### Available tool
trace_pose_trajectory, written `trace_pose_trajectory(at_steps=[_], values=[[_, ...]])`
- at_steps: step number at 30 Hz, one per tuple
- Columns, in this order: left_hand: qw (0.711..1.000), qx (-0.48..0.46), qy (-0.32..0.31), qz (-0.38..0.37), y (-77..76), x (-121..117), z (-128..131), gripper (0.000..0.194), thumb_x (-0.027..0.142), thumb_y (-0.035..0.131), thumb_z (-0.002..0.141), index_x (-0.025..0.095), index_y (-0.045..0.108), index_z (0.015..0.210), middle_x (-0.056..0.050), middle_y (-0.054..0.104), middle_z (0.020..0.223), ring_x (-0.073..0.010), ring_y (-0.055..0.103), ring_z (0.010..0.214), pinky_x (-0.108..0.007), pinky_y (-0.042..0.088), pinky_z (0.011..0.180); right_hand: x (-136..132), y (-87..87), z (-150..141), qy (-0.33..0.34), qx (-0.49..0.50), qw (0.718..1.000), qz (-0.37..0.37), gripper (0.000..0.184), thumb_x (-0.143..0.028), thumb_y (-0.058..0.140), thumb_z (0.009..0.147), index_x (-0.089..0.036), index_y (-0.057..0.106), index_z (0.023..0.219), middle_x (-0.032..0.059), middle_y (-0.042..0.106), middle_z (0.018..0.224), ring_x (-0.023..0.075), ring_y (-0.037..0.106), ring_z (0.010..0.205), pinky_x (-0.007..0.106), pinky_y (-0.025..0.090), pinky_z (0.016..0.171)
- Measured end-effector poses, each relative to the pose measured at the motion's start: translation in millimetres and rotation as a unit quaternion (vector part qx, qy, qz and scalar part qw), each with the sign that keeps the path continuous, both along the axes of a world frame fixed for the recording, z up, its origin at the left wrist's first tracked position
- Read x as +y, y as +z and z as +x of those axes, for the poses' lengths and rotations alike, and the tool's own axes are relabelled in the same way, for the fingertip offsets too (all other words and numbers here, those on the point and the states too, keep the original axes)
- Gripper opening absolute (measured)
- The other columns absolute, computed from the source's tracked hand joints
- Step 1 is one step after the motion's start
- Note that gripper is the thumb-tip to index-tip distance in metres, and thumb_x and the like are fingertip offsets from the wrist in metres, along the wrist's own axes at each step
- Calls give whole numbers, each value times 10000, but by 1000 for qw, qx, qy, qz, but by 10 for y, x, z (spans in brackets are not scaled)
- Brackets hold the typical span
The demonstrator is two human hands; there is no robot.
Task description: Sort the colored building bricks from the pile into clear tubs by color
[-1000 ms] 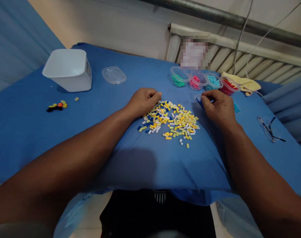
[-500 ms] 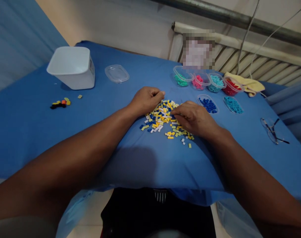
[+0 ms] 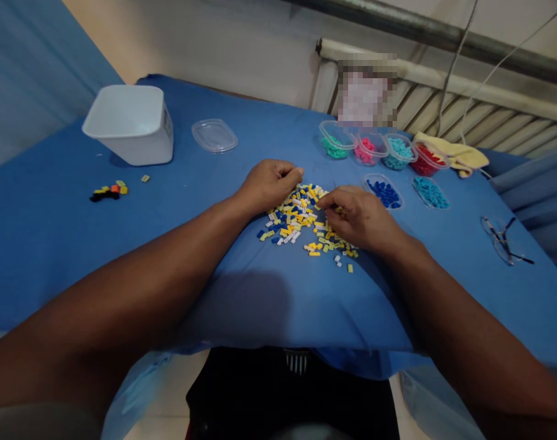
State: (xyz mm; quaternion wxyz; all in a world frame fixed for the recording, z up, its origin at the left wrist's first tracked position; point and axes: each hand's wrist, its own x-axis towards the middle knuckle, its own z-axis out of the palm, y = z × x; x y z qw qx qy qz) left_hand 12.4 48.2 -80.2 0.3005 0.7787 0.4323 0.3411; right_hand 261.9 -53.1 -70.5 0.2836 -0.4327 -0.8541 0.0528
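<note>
A heap of small yellow, white and dark blue bricks (image 3: 297, 221) lies on the blue cloth in front of me. My left hand (image 3: 269, 183) rests at the heap's upper left edge with its fingers curled into a loose fist; what they hold is hidden. My right hand (image 3: 358, 217) lies over the heap's right side, fingertips pinched together at the top of the pile on something too small to name. A clear lid with dark blue bricks (image 3: 383, 192) sits just right of that hand.
A white tub (image 3: 129, 125) and a clear lid (image 3: 214, 135) stand at the back left, with a few loose bricks (image 3: 108, 191) near them. Small clear cups of green, pink, cyan and red bricks (image 3: 379, 150) line the back right. Spectacles (image 3: 502, 241) lie far right.
My right hand came from the lid of dark blue bricks leftward onto the heap and now pinches at its top. The left hand has stayed put.
</note>
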Motion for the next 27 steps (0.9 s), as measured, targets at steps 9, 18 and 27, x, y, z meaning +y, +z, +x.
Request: trace_pose_trajectory(at_steps=[9,18,27], values=[[1000,-3,-8,0,-19,27,-13,462,536,586,1038,208,641,718,8,450,610,-152,374,603,-381,224,627,-9,-24,90,-56,212,954,-204,226,-347,782,908,-229,865,1082,30,821,881,192,693,718,329,572,667],[1000,6,-5,-8,3,1,-12,469,525,576,1045,202,612,708,-1,469,634,-147,383,616,-379,209,632,91,-32,250,-150,302,927,-162,230,-383,845,846,-233,852,1020,48,828,909,198,715,736,328,569,649],[1000,3,-4,-14,-12,19,-4,462,540,570,1036,204,604,721,12,447,629,-141,387,604,-380,229,626,303,-179,876,-323,223,920,0,174,-267,784,848,-215,869,991,56,804,830,236,729,718,395,608,724]])
